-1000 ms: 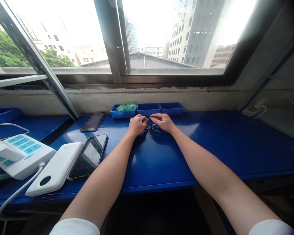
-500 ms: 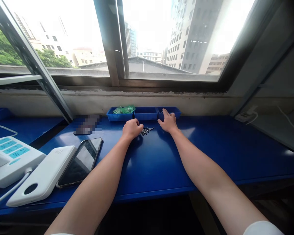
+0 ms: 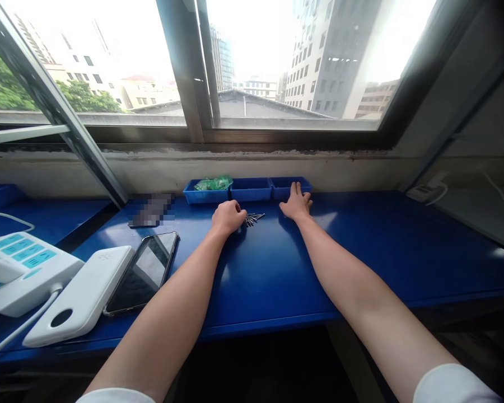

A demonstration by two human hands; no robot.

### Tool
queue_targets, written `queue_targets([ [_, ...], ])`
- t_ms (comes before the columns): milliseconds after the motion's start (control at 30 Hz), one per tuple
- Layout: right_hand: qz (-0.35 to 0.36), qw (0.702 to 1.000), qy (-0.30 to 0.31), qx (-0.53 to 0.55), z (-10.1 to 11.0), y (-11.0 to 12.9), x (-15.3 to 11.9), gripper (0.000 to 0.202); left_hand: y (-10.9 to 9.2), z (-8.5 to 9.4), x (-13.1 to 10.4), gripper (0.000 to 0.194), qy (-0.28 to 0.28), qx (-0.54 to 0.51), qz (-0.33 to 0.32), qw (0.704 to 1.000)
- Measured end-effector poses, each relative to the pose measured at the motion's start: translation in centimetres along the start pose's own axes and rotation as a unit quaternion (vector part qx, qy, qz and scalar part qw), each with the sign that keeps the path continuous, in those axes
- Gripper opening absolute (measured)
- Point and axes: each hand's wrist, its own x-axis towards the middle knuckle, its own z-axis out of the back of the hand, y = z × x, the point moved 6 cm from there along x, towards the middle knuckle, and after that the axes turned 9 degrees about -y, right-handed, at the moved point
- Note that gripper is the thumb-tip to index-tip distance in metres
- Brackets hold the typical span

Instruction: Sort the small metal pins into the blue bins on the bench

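My left hand point(image 3: 228, 217) rests on the blue tabletop with its fingers curled closed. What they hold, if anything, is hidden. Right beside its fingertips lies a small pile of dark, thin screws point(image 3: 254, 218), partly covered by the hand. My right hand point(image 3: 297, 202) is at the right blue bin point(image 3: 279, 183), its fingers spread and reaching over the front wall into it. The inside of that bin is mostly out of sight behind the fingers. Nothing shows in the right hand.
A middle blue bin point(image 3: 251, 193) and a left bin point(image 3: 205, 196) holding green plastic bags point(image 3: 213, 183) stand in the same row by the wall. Leftward lie a phone point(image 3: 145, 274), a white power bank point(image 3: 82, 294), a power strip point(image 3: 33, 268) and a blurred dark object point(image 3: 151, 210).
My right hand has shifted a little to the right along the right bin, fingers still spread. My left hand stays by the screws. The view has tilted slightly.
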Motion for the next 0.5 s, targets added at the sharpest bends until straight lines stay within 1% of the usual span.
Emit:
queue_targets([
  [67, 0.006, 1.0, 0.007, -0.007, -0.1, 0.0, 0.0, 0.083, -0.1, -0.1, 0.0, 0.014, 0.0, 0.001, -0.007, 1.0],
  [200, 0.017, 1.0, 0.001, 0.008, -0.1, 0.3, -0.1, 0.079, -0.1, 0.0, 0.0, 0.017, 0.0, 0.0, -0.006, 1.0],
  [333, 0.055, 0.997, -0.016, 0.047, -0.1, 1.0, -0.3, 0.074, 0.1, 0.0, 0.1, 0.02, -0.002, 0.001, 0.002, 1.0],
  [400, 0.07, 0.995, -0.012, 0.072, -0.3, 1.3, -0.3, 0.072, 0.1, 0.0, 0.2, 0.019, -0.006, 0.0, -0.001, 1.0],
  [500, 0.068, 0.992, -0.005, 0.107, -0.3, 1.3, -0.1, 0.073, 0.2, 0.0, 0.3, 0.018, -0.01, -0.004, -0.008, 1.0],
])
